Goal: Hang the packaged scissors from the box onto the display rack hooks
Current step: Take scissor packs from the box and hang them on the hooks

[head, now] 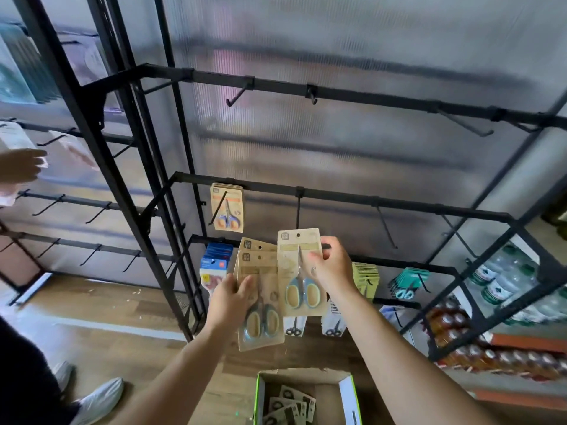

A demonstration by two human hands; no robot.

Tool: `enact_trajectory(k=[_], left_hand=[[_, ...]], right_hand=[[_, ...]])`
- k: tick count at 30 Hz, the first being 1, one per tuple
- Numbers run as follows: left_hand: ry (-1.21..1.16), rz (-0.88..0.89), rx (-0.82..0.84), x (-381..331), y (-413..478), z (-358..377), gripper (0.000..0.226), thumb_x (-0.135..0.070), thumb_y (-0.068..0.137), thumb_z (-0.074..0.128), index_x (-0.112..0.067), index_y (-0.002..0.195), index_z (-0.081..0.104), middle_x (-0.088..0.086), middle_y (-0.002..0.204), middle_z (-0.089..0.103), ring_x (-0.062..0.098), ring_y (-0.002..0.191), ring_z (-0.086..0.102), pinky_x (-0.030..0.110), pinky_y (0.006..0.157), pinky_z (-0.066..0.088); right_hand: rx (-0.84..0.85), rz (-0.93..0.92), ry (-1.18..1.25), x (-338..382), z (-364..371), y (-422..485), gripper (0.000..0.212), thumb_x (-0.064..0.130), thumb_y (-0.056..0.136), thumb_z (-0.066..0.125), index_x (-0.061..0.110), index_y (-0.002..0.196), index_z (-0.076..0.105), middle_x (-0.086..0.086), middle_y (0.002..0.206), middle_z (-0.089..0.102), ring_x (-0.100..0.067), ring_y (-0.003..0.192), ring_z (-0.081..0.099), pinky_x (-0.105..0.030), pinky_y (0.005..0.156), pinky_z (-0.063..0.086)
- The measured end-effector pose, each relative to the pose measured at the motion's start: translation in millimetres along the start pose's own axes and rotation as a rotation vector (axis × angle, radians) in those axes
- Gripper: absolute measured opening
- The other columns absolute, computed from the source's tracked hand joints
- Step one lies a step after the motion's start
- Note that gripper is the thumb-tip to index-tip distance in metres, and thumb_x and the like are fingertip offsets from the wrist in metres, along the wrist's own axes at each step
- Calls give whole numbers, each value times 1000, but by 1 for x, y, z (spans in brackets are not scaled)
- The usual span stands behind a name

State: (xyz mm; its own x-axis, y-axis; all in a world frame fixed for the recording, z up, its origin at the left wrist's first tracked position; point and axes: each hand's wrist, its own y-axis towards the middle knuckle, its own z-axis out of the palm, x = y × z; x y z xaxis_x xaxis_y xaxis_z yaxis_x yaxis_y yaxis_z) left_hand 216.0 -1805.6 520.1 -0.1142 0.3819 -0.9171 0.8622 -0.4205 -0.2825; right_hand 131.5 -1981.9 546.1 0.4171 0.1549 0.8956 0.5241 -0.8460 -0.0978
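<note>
My left hand (pixel 231 297) grips a small stack of carded scissors packs (pixel 260 302) with blue-and-cream handles. My right hand (pixel 329 265) pinches a single scissors pack (pixel 296 271) by its right edge and holds it upright, its punched hole just below an empty black hook (pixel 297 213) on the rack's middle bar (pixel 399 200). One hook to the left bears several orange-handled scissors packs (pixel 227 208). The open cardboard box (pixel 348 394) sits on the floor below, with more packs (pixel 291 407) inside.
The top bar (pixel 337 93) has empty hooks. Lower hooks hold blue packs (pixel 214 262), yellow-green packs (pixel 365 276) and teal scissors (pixel 408 283). Bottles (pixel 503 280) fill shelves at right. Another person's hand (pixel 21 165) and shoes (pixel 98 397) are at left.
</note>
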Motion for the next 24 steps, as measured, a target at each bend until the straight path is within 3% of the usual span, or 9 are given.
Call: enact_trajectory(k=[3,7,13,17,21,24], left_hand=[[-13,5,-19,-2,0,2,17,-28,100,55,-13,91,58,3,82,67,9,65,63,14,46,44],[8,21,-38,-3,0,7,13,-28,99,56,-20,88,57,1,83,67,10,71,66,21,55,50],[55,18,-61,-9,0,17,12,-28,98,57,-21,88,59,1,85,70,18,78,70,43,74,60],[56,20,-101,-10,0,27,10,-26,97,56,-24,89,61,-1,85,71,16,77,71,40,71,60],[39,18,-120,-10,2,29,10,-26,97,56,-22,92,63,-1,84,71,13,74,70,32,64,58],[44,3,-117,-10,16,30,14,-29,97,56,-18,91,62,2,86,70,15,76,69,34,65,58]], right_hand=[[16,2,13,-4,5,8,21,19,94,61,26,113,54,10,92,63,-4,77,60,-16,54,39],[-5,13,11,-15,6,18,21,16,96,59,22,115,54,4,102,65,-11,85,60,-17,58,40],[29,-17,5,-25,5,35,17,16,96,60,24,110,54,8,94,63,-1,76,55,-16,55,36],[73,-67,6,-31,12,45,16,17,95,62,25,106,53,12,91,61,2,77,55,-17,56,38],[52,-65,17,-36,18,53,15,15,94,63,21,104,54,12,87,61,-9,82,62,-18,57,42],[34,-48,-23,-35,23,66,13,17,95,62,20,103,52,12,86,58,-6,75,58,-18,54,40]])
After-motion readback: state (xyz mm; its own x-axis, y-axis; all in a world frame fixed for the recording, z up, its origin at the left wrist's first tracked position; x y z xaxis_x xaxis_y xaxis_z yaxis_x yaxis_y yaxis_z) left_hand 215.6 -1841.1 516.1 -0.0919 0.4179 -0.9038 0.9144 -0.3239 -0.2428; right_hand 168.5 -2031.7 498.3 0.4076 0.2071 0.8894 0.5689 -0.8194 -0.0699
